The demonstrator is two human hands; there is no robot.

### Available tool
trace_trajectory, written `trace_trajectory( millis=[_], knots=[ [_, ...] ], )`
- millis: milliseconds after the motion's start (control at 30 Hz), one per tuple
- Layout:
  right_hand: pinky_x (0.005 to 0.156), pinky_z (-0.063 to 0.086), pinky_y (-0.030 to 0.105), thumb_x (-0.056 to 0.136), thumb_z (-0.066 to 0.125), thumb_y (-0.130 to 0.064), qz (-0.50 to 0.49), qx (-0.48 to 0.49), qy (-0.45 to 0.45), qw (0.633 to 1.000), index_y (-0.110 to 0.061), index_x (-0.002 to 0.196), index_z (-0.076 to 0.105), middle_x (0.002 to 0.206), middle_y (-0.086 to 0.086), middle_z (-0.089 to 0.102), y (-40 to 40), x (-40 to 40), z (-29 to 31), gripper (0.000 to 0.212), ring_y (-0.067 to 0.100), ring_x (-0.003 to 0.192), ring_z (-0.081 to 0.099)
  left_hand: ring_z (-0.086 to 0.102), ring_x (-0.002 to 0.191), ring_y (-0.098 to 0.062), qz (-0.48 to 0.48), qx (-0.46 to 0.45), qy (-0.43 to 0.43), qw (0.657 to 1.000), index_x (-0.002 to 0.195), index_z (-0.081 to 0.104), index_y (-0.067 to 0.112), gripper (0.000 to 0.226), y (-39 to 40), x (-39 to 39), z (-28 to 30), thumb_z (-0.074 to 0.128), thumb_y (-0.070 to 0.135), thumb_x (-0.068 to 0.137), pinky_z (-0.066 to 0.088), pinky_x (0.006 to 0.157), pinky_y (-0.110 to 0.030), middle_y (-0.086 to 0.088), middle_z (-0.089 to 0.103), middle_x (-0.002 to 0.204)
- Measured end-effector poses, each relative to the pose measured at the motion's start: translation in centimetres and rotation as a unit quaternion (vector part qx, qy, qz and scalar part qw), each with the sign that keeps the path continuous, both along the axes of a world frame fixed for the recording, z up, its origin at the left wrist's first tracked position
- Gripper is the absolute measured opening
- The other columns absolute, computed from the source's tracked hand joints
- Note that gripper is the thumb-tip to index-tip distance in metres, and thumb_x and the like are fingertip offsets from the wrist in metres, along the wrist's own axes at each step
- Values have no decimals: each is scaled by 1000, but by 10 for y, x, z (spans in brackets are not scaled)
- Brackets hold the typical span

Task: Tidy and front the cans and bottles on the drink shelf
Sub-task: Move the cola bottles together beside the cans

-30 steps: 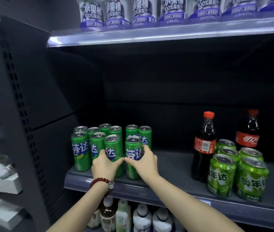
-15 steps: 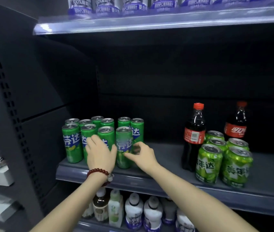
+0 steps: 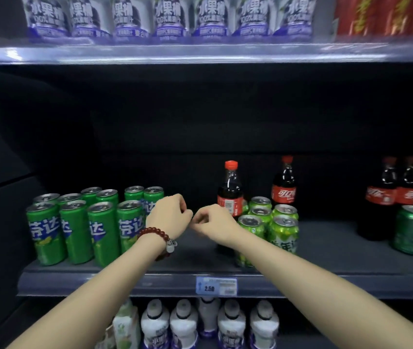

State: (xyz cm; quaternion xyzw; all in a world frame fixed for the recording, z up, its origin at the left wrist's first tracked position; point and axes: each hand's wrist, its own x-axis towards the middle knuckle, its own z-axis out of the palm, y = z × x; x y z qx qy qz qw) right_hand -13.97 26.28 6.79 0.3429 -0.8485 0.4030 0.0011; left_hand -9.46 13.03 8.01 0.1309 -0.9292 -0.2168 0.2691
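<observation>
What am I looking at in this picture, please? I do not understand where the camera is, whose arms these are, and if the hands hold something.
The camera sits on a person's head and looks forward and down, so the two bare arms coming in from below are that person's own. There is no robot here.

The left hand, with a red bead bracelet on its wrist, and the right hand meet in front of the middle shelf. Their fingers are loosely curled and hold nothing.

On that shelf, at the left, tall green cans stand in rows. Right of the hands are a cola bottle and shorter green cans, with more bottles and cans further right. A price tag is on the shelf edge. Purple-labelled drinks fill the shelf above, white bottles the one below.
</observation>
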Motion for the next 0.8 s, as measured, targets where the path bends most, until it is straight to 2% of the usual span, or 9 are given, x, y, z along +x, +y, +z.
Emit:
trace_trajectory(
  millis=[67,133,200,333,433,500,633,733,800],
  knots=[
    [67,46,26,83,68,-17,-2,1,2,1000,-4,89,71,65,-3,60,18,0,5,15,11,66,56,61,83,-25,-18,7,-9,1000,75,57,22,4,12,-8,1,57,25,77,47,66,-31,-3,66,85],
    [68,48,28,82,70,-18,-7,6,8,1000,-7,87,71,69,2,64,36,-2,11,12,13,67,59,62,84,-27,-29,10,-13,999,74,57,23,4,24,-16,3,57,25,77,49,69,-32,-4,67,86],
    [66,51,27,82,69,-16,-13,12,13,1000,-11,83,69,71,8,67,54,-5,19,5,16,63,62,62,85,-27,-36,10,-7,999,76,58,24,3,38,-25,8,56,26,77,48,70,-31,-4,68,86],
    [60,55,25,81,70,-20,-52,0,15,999,-13,80,69,69,7,70,91,-16,35,7,13,59,65,60,81,-24,-39,23,27,999,80,60,24,7,61,-41,21,56,27,75,44,65,-29,0,67,85],
    [49,45,11,81,71,-23,-82,14,28,996,-12,82,71,67,2,69,118,-27,49,12,6,56,63,58,78,-22,-48,25,35,998,84,57,22,9,72,-51,30,57,27,76,40,61,-28,1,64,85],
    [46,42,8,82,70,-24,-107,27,31,993,-13,81,70,67,4,70,137,-37,56,11,1,50,60,57,74,-22,-45,20,43,998,84,55,21,10,76,-56,34,57,27,77,39,59,-28,0,62,83],
    [50,44,11,81,71,-22,-158,57,46,985,-14,76,69,62,-3,65,168,-62,62,10,5,52,59,49,61,-15,-16,-16,63,998,85,52,20,11,74,-62,41,56,28,79,30,47,-24,1,57,80],
    [49,44,14,80,70,-19,-196,83,57,976,-14,72,67,59,-4,61,184,-85,62,9,7,52,58,53,70,-20,-11,-32,47,998,88,51,21,16,69,-63,43,56,35,81,35,52,-26,0,58,86],
    [60,53,25,80,70,-20,-215,98,54,970,-15,71,66,62,-1,62,190,-102,61,11,12,59,60,54,72,-21,-7,-36,31,999,89,51,21,20,67,-64,43,56,39,81,38,56,-28,-1,57,87]
  ],
)
